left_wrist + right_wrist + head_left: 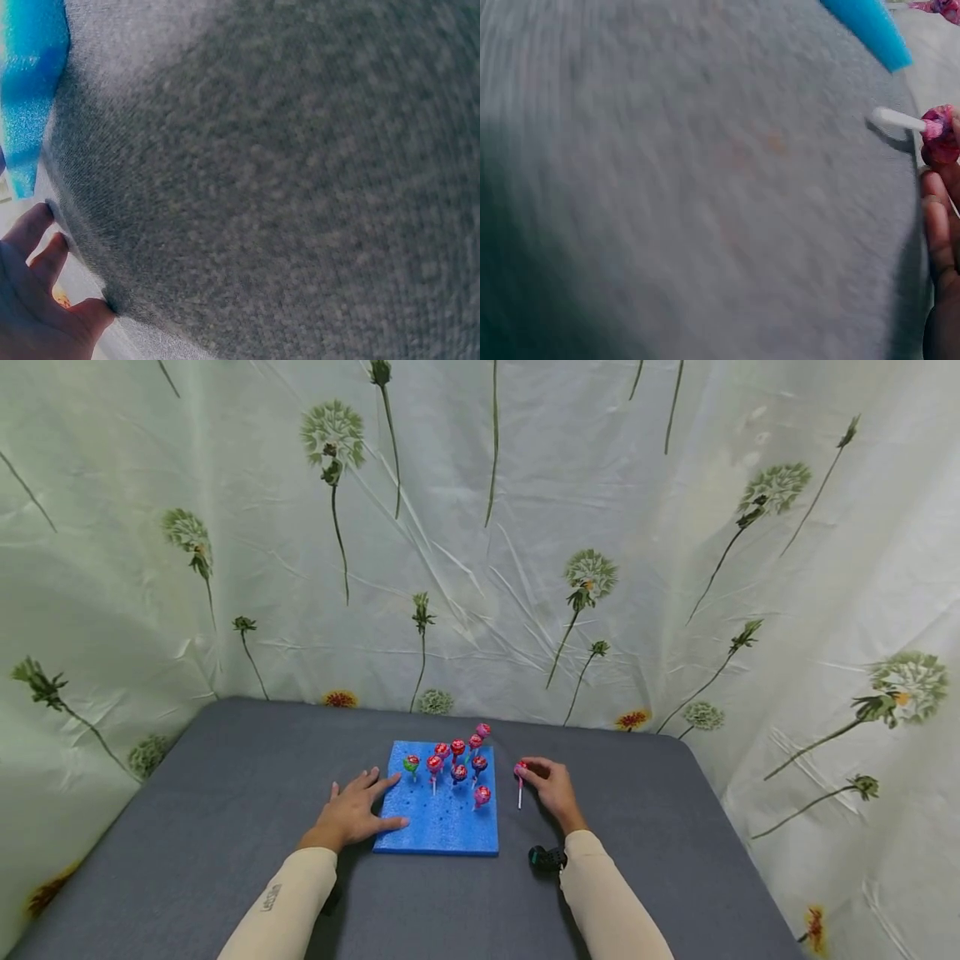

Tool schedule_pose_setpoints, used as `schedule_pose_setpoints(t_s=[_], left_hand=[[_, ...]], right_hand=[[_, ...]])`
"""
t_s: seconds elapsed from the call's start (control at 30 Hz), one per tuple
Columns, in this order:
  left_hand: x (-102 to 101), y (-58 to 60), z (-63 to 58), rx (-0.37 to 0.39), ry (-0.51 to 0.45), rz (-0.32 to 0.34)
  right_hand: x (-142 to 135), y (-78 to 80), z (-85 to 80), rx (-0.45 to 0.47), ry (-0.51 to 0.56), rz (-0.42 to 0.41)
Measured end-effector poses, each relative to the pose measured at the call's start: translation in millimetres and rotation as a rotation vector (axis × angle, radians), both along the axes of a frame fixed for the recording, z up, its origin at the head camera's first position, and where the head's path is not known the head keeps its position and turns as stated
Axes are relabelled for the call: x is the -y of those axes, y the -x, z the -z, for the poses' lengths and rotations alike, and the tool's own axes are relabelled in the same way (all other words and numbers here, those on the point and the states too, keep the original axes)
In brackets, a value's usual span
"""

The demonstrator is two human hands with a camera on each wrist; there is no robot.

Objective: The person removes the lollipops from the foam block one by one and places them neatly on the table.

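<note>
A blue foam board (442, 835) lies on the grey table, with several wrapped lollipops standing in it, mostly toward its back and right. One lollipop has a green and red wrapper (411, 763); the others are pink, red or dark. My left hand (348, 812) rests with fingers spread at the board's left edge, thumb and forefinger on the foam. Right of the board, my right hand (551, 787) pinches a pink lollipop (939, 133) by its wrapped head, its white stick pointing down, beside the board. Some right fingers are cut off in the right wrist view.
The grey table (225, 827) spreads around the board on all sides. A white curtain (480, 568) printed with dandelions hangs behind it. A black device (547, 858) sits at the right wrist.
</note>
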State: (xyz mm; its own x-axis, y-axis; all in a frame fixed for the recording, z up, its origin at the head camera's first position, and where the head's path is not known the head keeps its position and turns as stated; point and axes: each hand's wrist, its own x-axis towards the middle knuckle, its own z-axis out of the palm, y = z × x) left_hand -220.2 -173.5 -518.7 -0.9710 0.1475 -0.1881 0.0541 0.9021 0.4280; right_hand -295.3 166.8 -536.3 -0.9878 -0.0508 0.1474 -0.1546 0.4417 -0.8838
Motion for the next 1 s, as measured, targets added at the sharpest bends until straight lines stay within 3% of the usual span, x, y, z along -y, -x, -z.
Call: schedule_pose_setpoints(t_s=[0.27,0.6,0.8,1.0], left_hand=[[3,-0.9,-1.7,-0.007,-0.009,0.007],[4,-0.8,-3.7,-0.017,-0.012,0.012],[3,-1.6,0.7,-0.030,-0.018,0.022],[1,-2.9,2.2,-0.022,-0.010,0.010]], right_hand=[[5,0.2,7.3,0.022,0.004,0.041],[6,1.4,8.3,-0.033,-0.003,0.037],[1,2.0,11.1,-0.005,0.057,0.053],[-1,2.4,13.0,0.035,0.032,0.066]])
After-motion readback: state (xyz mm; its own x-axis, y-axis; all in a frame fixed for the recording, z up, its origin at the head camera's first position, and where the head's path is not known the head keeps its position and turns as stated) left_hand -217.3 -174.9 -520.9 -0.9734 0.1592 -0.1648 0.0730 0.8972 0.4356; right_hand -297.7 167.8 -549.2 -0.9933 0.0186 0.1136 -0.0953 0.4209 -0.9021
